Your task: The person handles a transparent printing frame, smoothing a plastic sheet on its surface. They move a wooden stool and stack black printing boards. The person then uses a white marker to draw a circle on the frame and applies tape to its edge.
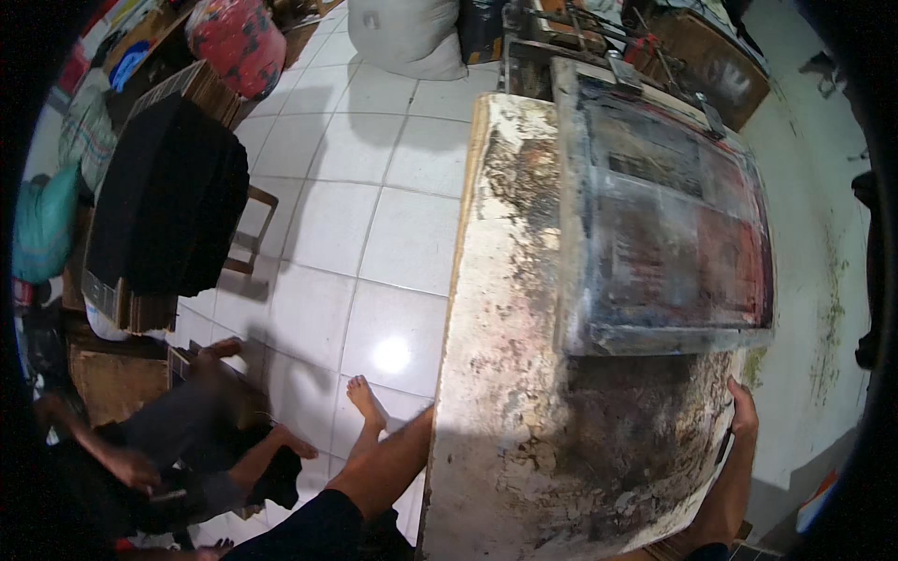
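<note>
Head view gives me a large, stained white table (pixel 505 393) with a tan, padded-looking left edge, and over its far right part a rectangular grey screen frame (pixel 669 215) with a blotched blue and red mesh. The bare right hand (pixel 744 409) lies against the table's right edge, beside the pale green wall (pixel 809 243); I cannot tell how firmly its fingers close there. Of the left side I get only the bare forearm (pixel 393 467) running behind the table's left edge, so the left hand is hidden and its grip unknown to me.

My worry is the frame: I cannot make out whether its near edge touches the table or stands just above, so a jolt or tilt might shift or drop it. If the table were pushed towards the wall, I judge the right hand's knuckles could be pinched. Unseen left fingers might also slip, and grime could rub off onto skin.
</note>
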`<action>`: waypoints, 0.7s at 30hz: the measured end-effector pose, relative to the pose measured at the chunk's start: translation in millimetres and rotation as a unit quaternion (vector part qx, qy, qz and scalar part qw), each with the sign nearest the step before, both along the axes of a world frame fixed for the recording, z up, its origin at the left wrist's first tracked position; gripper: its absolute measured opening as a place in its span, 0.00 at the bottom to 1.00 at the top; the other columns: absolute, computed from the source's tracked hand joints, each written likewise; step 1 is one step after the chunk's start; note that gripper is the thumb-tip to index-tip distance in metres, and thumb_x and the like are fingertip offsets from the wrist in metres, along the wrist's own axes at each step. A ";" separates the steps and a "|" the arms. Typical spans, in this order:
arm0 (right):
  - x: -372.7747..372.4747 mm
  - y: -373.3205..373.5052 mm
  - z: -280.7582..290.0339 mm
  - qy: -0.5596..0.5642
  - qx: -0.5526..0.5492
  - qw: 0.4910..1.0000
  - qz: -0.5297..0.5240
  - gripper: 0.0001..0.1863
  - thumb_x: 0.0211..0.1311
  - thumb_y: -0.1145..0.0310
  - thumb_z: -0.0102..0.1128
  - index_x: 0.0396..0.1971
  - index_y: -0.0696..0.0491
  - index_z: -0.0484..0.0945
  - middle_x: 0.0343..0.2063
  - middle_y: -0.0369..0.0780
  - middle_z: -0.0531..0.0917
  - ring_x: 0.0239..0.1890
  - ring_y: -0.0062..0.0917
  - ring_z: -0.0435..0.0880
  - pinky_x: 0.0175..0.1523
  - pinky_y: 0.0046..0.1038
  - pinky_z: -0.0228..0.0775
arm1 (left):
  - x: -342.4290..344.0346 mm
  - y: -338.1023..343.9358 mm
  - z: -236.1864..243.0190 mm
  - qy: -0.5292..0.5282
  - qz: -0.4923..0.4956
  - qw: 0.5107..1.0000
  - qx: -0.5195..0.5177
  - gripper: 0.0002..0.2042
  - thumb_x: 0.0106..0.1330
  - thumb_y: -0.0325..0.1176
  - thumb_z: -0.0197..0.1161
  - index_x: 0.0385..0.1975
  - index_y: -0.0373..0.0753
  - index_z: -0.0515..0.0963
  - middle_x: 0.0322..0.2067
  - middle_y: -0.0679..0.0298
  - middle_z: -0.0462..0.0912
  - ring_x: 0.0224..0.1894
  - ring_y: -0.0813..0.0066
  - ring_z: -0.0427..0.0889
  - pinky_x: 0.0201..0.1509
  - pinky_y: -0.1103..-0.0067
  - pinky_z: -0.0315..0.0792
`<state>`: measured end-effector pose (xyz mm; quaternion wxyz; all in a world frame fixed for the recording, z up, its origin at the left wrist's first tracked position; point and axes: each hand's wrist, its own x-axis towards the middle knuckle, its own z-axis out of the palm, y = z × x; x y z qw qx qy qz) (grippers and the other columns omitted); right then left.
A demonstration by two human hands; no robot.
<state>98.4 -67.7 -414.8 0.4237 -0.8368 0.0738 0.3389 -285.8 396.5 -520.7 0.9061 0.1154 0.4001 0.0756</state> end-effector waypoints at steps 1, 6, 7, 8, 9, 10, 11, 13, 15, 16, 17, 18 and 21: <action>-2.7 0.2 -1.5 -0.004 -0.005 1.000 -0.030 0.42 0.57 0.47 0.71 0.62 0.64 0.70 0.62 0.48 0.74 0.67 0.37 0.67 0.74 0.39 0.48 | -0.7 0.5 0.2 -0.004 0.005 1.000 0.000 0.25 0.69 0.46 0.59 0.55 0.31 0.78 0.51 0.51 0.84 0.52 0.56 0.83 0.61 0.59 0.76; 2.1 -5.4 -5.2 0.019 0.032 0.997 -0.064 0.39 0.53 0.50 0.75 0.58 0.62 0.74 0.58 0.48 0.76 0.68 0.34 0.65 0.71 0.41 0.53 | -2.9 -3.0 1.7 -0.010 0.020 1.000 0.010 0.25 0.69 0.47 0.58 0.55 0.31 0.78 0.51 0.51 0.84 0.52 0.56 0.83 0.61 0.59 0.76; 4.8 -6.3 -7.2 0.057 0.056 0.994 -0.076 0.38 0.53 0.50 0.75 0.56 0.62 0.75 0.57 0.48 0.77 0.67 0.33 0.66 0.71 0.41 0.54 | -2.9 -4.1 2.4 -0.008 0.023 1.000 0.012 0.25 0.69 0.47 0.58 0.55 0.31 0.78 0.51 0.51 0.84 0.52 0.56 0.83 0.61 0.59 0.76; 6.7 -7.3 -9.3 0.074 0.092 0.992 -0.038 0.39 0.53 0.51 0.75 0.58 0.63 0.73 0.57 0.47 0.77 0.63 0.36 0.71 0.68 0.41 0.59 | -3.8 -5.8 2.4 -0.008 0.026 1.000 0.016 0.25 0.70 0.47 0.58 0.55 0.31 0.78 0.51 0.51 0.84 0.52 0.56 0.83 0.61 0.59 0.76; 8.2 -7.5 -11.3 0.034 0.068 0.996 -0.043 0.40 0.53 0.51 0.75 0.59 0.63 0.72 0.57 0.48 0.77 0.62 0.37 0.73 0.66 0.42 0.62 | -4.6 -6.9 2.8 -0.006 0.029 0.999 0.019 0.25 0.70 0.47 0.58 0.55 0.31 0.78 0.51 0.51 0.84 0.52 0.56 0.83 0.61 0.59 0.76; 9.1 -7.1 -13.2 0.007 0.054 0.997 -0.046 0.41 0.53 0.51 0.75 0.60 0.63 0.71 0.57 0.48 0.77 0.60 0.39 0.75 0.64 0.42 0.65 | -5.8 -8.2 3.1 -0.003 0.030 0.999 0.024 0.25 0.70 0.47 0.58 0.55 0.31 0.78 0.51 0.51 0.84 0.52 0.56 0.83 0.61 0.59 0.76; 8.4 -6.6 -13.7 -0.011 0.032 0.999 -0.043 0.42 0.53 0.51 0.75 0.61 0.64 0.70 0.57 0.48 0.77 0.59 0.40 0.76 0.62 0.43 0.69 | -6.1 -9.0 3.2 0.001 0.031 0.999 0.029 0.25 0.70 0.47 0.58 0.55 0.31 0.78 0.51 0.51 0.84 0.52 0.56 0.83 0.61 0.59 0.76; 6.4 -3.5 -12.8 0.010 0.043 0.998 -0.050 0.49 0.51 0.49 0.77 0.65 0.64 0.64 0.61 0.52 0.72 0.62 0.42 0.73 0.60 0.47 0.71 | -5.8 -11.7 3.6 0.005 0.032 0.999 0.035 0.25 0.70 0.47 0.58 0.55 0.31 0.78 0.51 0.51 0.84 0.52 0.57 0.83 0.61 0.60 0.76; 3.1 0.5 -8.6 0.048 0.050 0.997 -0.045 0.53 0.49 0.48 0.78 0.67 0.64 0.62 0.65 0.53 0.68 0.67 0.43 0.68 0.63 0.49 0.68 | -4.0 -14.7 4.3 0.014 0.031 0.999 0.043 0.25 0.70 0.47 0.58 0.55 0.31 0.78 0.51 0.51 0.84 0.52 0.57 0.83 0.61 0.60 0.76; 1.6 3.7 -7.9 0.041 0.043 0.997 -0.052 0.54 0.48 0.47 0.78 0.67 0.64 0.61 0.65 0.54 0.67 0.68 0.43 0.66 0.65 0.51 0.66 | -2.9 -16.9 5.1 0.017 0.031 0.998 0.044 0.25 0.70 0.47 0.58 0.55 0.31 0.78 0.51 0.51 0.84 0.52 0.57 0.83 0.61 0.60 0.76; 0.1 4.6 -4.5 0.031 0.021 0.998 -0.056 0.54 0.47 0.47 0.78 0.67 0.64 0.61 0.65 0.54 0.67 0.68 0.44 0.66 0.65 0.50 0.65 | -1.5 -18.1 5.3 0.022 0.031 0.998 0.046 0.25 0.70 0.47 0.58 0.55 0.30 0.78 0.51 0.51 0.84 0.52 0.57 0.83 0.61 0.60 0.76; -0.9 6.7 -3.8 0.018 0.003 0.998 -0.060 0.55 0.47 0.46 0.78 0.67 0.64 0.61 0.66 0.54 0.66 0.68 0.44 0.66 0.66 0.50 0.63 | -0.1 -18.9 5.8 0.026 0.028 0.998 0.050 0.25 0.70 0.47 0.58 0.55 0.30 0.77 0.51 0.51 0.84 0.52 0.57 0.83 0.61 0.60 0.76; 0.3 9.6 -3.5 0.018 -0.016 0.998 -0.055 0.55 0.46 0.45 0.78 0.68 0.64 0.61 0.68 0.53 0.65 0.70 0.44 0.63 0.70 0.48 0.54 | 2.8 -18.6 7.3 0.037 0.019 0.997 0.061 0.25 0.71 0.47 0.58 0.56 0.30 0.77 0.51 0.51 0.84 0.52 0.57 0.83 0.61 0.60 0.76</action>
